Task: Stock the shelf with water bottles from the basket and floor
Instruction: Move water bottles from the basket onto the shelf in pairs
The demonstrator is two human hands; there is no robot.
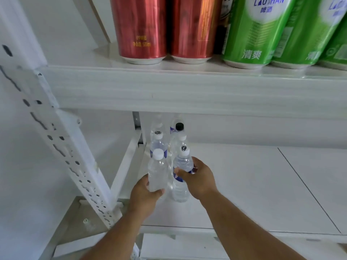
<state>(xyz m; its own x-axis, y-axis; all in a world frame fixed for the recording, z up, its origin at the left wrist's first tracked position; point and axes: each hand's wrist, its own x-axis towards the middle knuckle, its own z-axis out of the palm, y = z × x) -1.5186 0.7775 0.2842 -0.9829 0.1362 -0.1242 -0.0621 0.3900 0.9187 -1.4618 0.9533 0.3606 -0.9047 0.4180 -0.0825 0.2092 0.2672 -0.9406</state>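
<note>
My left hand (145, 194) grips a clear unlabelled water bottle (157, 171) with a white cap, held upright at the left end of the lower white shelf (244, 184). Just to the right, my right hand (197, 177) is wrapped around a blue-labelled water bottle (183, 166) that stands on the shelf. Behind them several more water bottles (158, 141) stand in two rows running to the back; one has a black cap (179, 126). The basket and the floor are out of view.
The upper shelf (169, 87) hangs close above the bottle tops, carrying two red cans (140, 29) and green cans (262, 30). A perforated white upright (62, 143) and a side rail (127, 166) bound the left. The lower shelf board extends right of the bottles.
</note>
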